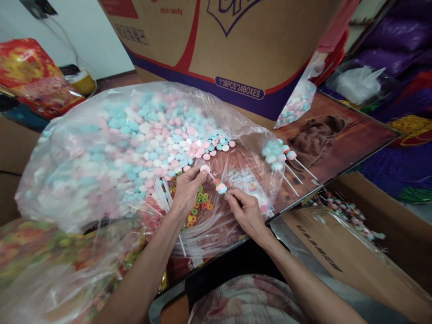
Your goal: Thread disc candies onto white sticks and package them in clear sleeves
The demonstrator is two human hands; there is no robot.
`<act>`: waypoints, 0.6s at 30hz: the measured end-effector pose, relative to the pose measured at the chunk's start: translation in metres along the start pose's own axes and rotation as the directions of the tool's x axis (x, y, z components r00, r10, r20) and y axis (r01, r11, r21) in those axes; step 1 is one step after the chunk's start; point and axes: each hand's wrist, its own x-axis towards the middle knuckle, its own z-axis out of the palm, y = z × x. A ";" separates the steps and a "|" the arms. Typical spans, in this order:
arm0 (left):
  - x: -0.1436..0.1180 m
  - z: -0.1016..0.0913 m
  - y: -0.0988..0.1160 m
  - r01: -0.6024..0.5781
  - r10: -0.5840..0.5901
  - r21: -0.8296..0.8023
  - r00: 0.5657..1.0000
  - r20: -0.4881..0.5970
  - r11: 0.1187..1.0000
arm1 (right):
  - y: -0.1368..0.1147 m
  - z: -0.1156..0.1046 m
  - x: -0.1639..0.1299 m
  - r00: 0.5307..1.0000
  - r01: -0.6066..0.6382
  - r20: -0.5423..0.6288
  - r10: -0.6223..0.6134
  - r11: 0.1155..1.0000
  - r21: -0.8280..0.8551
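Note:
My left hand (187, 189) is closed, thumb and finger pinching a pale pink and white round candy (204, 168) at one end of a thin white stick. Farther along that stick sits a small cluster of candies (220, 187), with red, green, pink and blue pieces pressed together. Just beyond the cluster, my right hand (245, 209) pinches the stick's other end, mostly hidden by the fingertips. Below my left hand lie loose ring candies (201, 198) in green, orange and red. White sticks (163, 194) lie bunched beside my left wrist.
A large clear bag (84, 121) of pink, blue and white candies spreads over the table. Finished candy sticks (289, 154) lie at the right beside a brown cloth (319, 135). Behind stands a big carton (189, 49); an open box (324, 243) sits at lower right.

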 end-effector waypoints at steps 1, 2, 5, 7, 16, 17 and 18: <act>0.000 0.000 0.000 0.001 -0.001 -0.003 1.000 0.001 1.000 | 0.000 0.000 0.000 1.000 0.001 0.002 -0.001 1.000 -0.003; 0.000 0.000 -0.001 -0.001 0.001 -0.005 1.000 0.004 1.000 | 0.000 0.000 0.000 1.000 0.001 0.003 -0.001 1.000 -0.005; -0.001 0.000 -0.002 -0.015 0.015 -0.004 1.000 -0.002 1.000 | 0.000 0.000 0.000 1.000 -0.003 0.006 0.003 1.000 -0.002; -0.001 0.000 -0.004 -0.024 0.024 0.010 1.000 0.004 1.000 | -0.001 0.000 0.000 1.000 -0.004 0.010 0.004 1.000 -0.005; -0.006 0.000 -0.005 -0.180 0.186 0.258 0.983 0.004 0.949 | 0.001 -0.001 0.001 0.999 0.001 0.051 0.004 0.996 -0.089; -0.008 0.001 -0.005 -0.206 0.213 0.299 0.977 0.010 0.932 | 0.001 -0.001 0.001 0.999 -0.005 0.051 0.009 0.997 -0.083; -0.009 0.002 -0.004 -0.227 0.236 0.338 0.972 0.015 0.913 | 0.000 -0.002 0.001 0.999 -0.014 0.048 0.017 0.997 -0.071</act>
